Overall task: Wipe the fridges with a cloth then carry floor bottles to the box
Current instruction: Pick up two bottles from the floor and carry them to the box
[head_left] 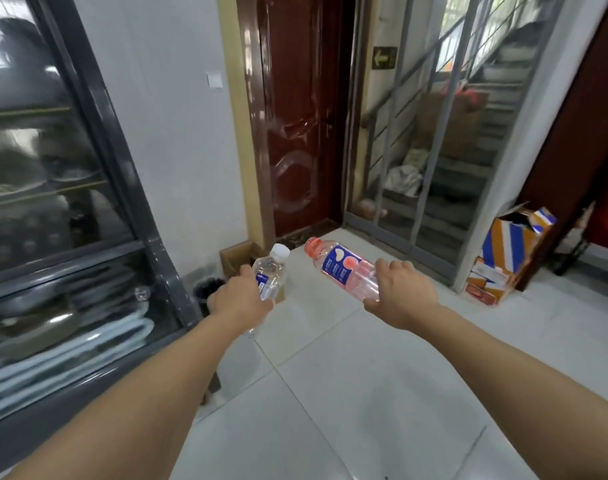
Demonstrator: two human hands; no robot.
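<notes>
My left hand [238,301] grips a clear bottle with a white cap [273,270], held tilted above the floor. My right hand [401,294] grips a pink-capped bottle with a blue label [342,266], its cap pointing up and left. Both arms reach forward. Behind the clear bottle, an open brown cardboard box [235,258] sits on the floor against the white wall, partly hidden by my left hand. The glass-fronted fridge [53,209] fills the left side, with shelves of dishes inside.
A black bin [207,289] stands between the fridge and the box. A dark red door [295,126] is straight ahead, with a barred glass partition [434,150] to its right. An orange, blue and white carton [510,252] leans by the right wall. White floor tiles [347,393] lie below.
</notes>
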